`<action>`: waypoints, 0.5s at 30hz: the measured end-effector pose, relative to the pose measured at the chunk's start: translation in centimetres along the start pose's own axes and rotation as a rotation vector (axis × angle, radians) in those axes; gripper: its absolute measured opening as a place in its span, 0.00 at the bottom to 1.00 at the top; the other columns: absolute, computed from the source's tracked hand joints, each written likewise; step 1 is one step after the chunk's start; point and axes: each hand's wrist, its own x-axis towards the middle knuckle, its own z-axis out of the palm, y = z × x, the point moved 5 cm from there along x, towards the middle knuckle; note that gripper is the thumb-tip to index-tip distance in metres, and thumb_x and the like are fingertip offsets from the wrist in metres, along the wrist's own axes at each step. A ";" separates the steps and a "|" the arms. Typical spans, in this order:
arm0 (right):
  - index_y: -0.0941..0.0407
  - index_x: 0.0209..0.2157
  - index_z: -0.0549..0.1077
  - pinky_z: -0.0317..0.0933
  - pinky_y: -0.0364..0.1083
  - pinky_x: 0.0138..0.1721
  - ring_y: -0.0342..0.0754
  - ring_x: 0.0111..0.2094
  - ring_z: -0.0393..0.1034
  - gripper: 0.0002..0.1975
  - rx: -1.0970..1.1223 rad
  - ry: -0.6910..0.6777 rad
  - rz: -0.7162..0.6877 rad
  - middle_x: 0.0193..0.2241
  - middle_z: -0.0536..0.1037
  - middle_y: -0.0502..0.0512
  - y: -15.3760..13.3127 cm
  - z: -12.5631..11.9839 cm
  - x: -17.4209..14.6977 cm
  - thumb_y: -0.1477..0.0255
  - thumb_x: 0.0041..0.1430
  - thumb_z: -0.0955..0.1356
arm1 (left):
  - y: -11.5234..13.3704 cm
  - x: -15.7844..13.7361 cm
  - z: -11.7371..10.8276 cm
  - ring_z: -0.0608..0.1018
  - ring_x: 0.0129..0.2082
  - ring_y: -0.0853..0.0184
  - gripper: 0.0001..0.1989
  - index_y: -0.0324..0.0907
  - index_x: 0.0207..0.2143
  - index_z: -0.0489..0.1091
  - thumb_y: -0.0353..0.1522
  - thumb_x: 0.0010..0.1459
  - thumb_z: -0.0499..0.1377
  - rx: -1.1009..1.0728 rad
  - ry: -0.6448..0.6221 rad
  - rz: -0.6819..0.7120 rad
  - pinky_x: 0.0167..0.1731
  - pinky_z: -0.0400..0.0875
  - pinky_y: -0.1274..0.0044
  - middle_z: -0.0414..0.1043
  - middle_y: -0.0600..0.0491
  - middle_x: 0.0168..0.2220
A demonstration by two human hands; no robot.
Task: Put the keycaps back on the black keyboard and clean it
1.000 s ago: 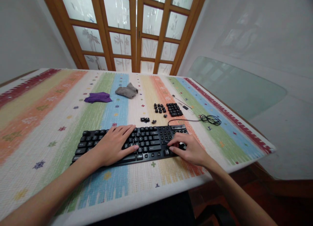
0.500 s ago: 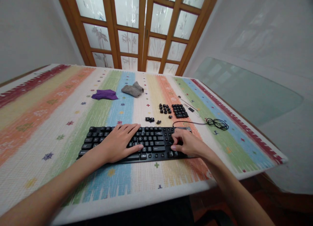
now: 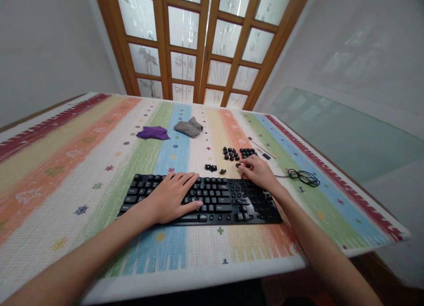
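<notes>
A black keyboard (image 3: 212,204) lies across the near part of the table, with several bare key sockets at its right end. My left hand (image 3: 175,195) rests flat on its left half, fingers spread and thumb out over the lower keys. Beyond the keyboard's back edge, my right hand (image 3: 256,170) is pinched, with a small black keycap (image 3: 237,165) at its fingertips. A cluster of loose keycaps (image 3: 231,154) sits just past them. Partly hidden behind that hand is a block of number-pad keycaps (image 3: 248,152). More loose keycaps (image 3: 211,168) lie to the left.
A coiled black cable (image 3: 303,177) lies to the right. Near it are a thin rod-like tool (image 3: 261,147) and a small dark piece (image 3: 266,156). A purple cloth (image 3: 153,132) and a grey cloth (image 3: 188,127) lie farther back on the striped tablecloth (image 3: 109,200).
My right hand has moved from the keyboard's right part, away from me, to the loose keycaps. The left hand stays on the keyboard. The camera view has shifted slightly.
</notes>
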 end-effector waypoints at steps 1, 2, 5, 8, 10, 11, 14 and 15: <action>0.56 0.40 0.81 0.63 0.48 0.37 0.50 0.34 0.70 0.09 -0.025 -0.012 -0.007 0.35 0.76 0.57 0.1 0.5 0.2 0.70 0.62 0.68 | 0.0 0.0 0.0 0.68 0.62 0.50 0.37 0.39 0.67 0.56 0.56 0.68 0.46 0.002 0.002 -0.001 0.65 0.53 0.54 0.64 0.41 0.65; 0.56 0.40 0.81 0.63 0.48 0.39 0.51 0.36 0.71 0.09 -0.044 -0.021 -0.016 0.36 0.76 0.57 0.1 0.9 0.4 0.70 0.62 0.68 | 0.0 0.0 0.0 0.68 0.62 0.50 0.36 0.39 0.67 0.56 0.55 0.68 0.46 0.004 0.003 -0.002 0.65 0.53 0.54 0.64 0.42 0.65; 0.57 0.37 0.79 0.62 0.49 0.42 0.54 0.39 0.70 0.06 -0.060 -0.038 -0.034 0.35 0.76 0.58 0.1 1.5 0.5 0.71 0.61 0.69 | 0.1 0.0 0.0 0.68 0.62 0.50 0.37 0.39 0.67 0.56 0.55 0.68 0.47 0.003 -0.003 0.001 0.65 0.53 0.54 0.63 0.41 0.65; 0.56 0.34 0.77 0.62 0.49 0.40 0.54 0.38 0.70 0.03 -0.047 -0.044 -0.018 0.32 0.77 0.56 0.1 1.4 0.3 0.72 0.60 0.71 | 0.0 0.0 0.1 0.67 0.63 0.50 0.38 0.38 0.67 0.56 0.56 0.68 0.46 -0.003 -0.007 0.001 0.65 0.53 0.54 0.63 0.41 0.65; 0.56 0.33 0.76 0.62 0.48 0.38 0.53 0.36 0.70 0.02 -0.029 -0.043 -0.016 0.30 0.77 0.54 -0.1 1.0 0.1 0.72 0.59 0.71 | -0.1 0.0 0.1 0.67 0.63 0.49 0.38 0.38 0.67 0.56 0.56 0.68 0.45 -0.005 -0.006 -0.004 0.64 0.53 0.54 0.63 0.40 0.65; 0.55 0.33 0.76 0.62 0.48 0.37 0.53 0.36 0.70 0.02 -0.009 -0.032 -0.025 0.30 0.77 0.54 -0.4 0.6 -0.1 0.71 0.58 0.72 | -0.1 0.0 0.1 0.67 0.63 0.49 0.38 0.38 0.67 0.56 0.57 0.68 0.45 -0.007 -0.006 -0.005 0.64 0.54 0.54 0.63 0.40 0.65; 0.55 0.33 0.76 0.63 0.47 0.34 0.51 0.33 0.71 0.05 0.104 0.028 -0.086 0.30 0.77 0.54 -1.6 -1.2 -1.1 0.69 0.57 0.73 | -0.1 0.0 0.0 0.67 0.63 0.49 0.38 0.40 0.68 0.56 0.57 0.68 0.45 -0.016 -0.010 0.003 0.64 0.55 0.54 0.63 0.41 0.65; 0.55 0.34 0.76 0.64 0.47 0.32 0.50 0.32 0.71 0.06 0.152 0.045 -0.106 0.30 0.77 0.54 -2.0 -1.9 -1.7 0.67 0.58 0.73 | -0.1 0.0 0.0 0.67 0.63 0.49 0.38 0.40 0.68 0.56 0.57 0.68 0.45 -0.017 -0.014 0.004 0.64 0.55 0.54 0.63 0.41 0.65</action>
